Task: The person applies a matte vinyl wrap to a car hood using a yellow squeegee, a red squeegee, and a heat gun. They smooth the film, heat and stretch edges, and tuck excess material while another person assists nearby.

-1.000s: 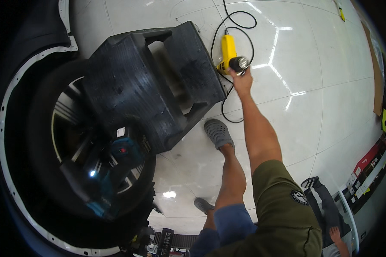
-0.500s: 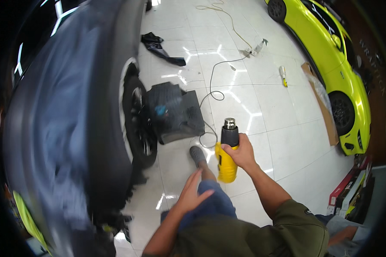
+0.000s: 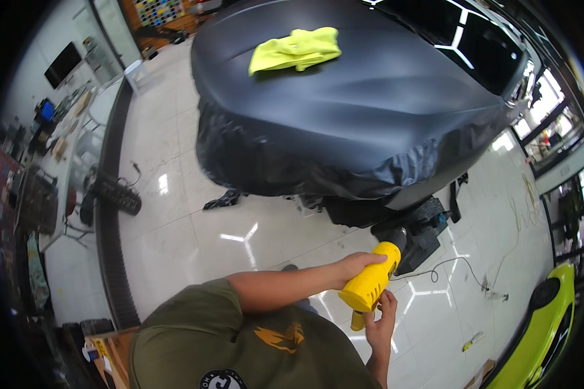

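Note:
A yellow heat gun with a dark nozzle end is held in front of me, pointing up and to the right. My left hand is closed on the side of its body. Below it, my right hand has its fingers curled at the handle, partly hidden by the gun. Beyond stands a dark matte car, its front edge draped with loose, wrinkled black film. A bright yellow-green cloth lies crumpled on the hood.
A black box sits on the floor by the car, just past the nozzle. A thin cord loops across the tiles to the right. A lime-green car stands at lower right. A long table with chairs lines the left side.
My view has swung from the car's side to its front. The heat gun, earlier in my right hand alone, is now held with both hands. My left hand was empty before.

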Available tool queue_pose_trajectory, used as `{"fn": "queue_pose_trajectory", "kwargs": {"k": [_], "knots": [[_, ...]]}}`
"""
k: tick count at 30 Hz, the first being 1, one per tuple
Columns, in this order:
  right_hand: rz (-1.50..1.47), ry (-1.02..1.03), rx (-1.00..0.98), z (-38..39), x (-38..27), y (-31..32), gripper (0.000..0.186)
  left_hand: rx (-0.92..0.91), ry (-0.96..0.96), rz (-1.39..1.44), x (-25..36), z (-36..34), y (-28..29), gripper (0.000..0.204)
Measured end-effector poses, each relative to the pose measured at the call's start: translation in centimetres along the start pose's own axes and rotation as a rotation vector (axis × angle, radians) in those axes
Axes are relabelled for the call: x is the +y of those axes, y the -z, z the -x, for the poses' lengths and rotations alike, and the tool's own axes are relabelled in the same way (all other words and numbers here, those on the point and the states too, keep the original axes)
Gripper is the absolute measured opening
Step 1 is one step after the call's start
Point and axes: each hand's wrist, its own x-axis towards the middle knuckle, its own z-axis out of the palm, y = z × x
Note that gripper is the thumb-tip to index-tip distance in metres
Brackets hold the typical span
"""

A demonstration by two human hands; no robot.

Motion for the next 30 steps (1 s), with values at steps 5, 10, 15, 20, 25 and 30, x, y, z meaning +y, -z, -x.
{"fn": "queue_pose_trajectory", "kwargs": {"k": [5, 10, 15, 20, 25, 30], "knots": [[-0.217, -0.071, -0.082, 1.8, -6.9, -6.1, 0.038, 0.056, -0.106, 0.005, 0.2, 7.5, 3.5, 0.055], [-0.635, -0.215, -0.07, 4.4, -10.2, -10.1, 0.036, 0.124, -0.422, -0.589, 3.9, 14.6, 14.9, 0.041], [-0.903, -0.386, -0.026, 6.3, -17.3, -13.7, 0.04, 1.153, -0.859, -0.272, 15.7, 26.6, 33.8, 0.035], [-0.758, -0.503, 0.187, 5.8, -22.2, -21.9, 0.03, 0.353, -0.735, 0.259, 22.7, 28.3, 45.6, 0.056], [-0.848, -0.516, 0.334, 5.3, -28.5, -24.2, 0.032, -0.046, -0.753, 0.535, 24.3, 29.1, 45.6, 0.046], [-0.831, -0.38, 0.455, 2.8, -29.7, -26.3, 0.034, -0.035, -0.686, 0.426, 25.1, 30.1, 47.0, 0.049]]}}
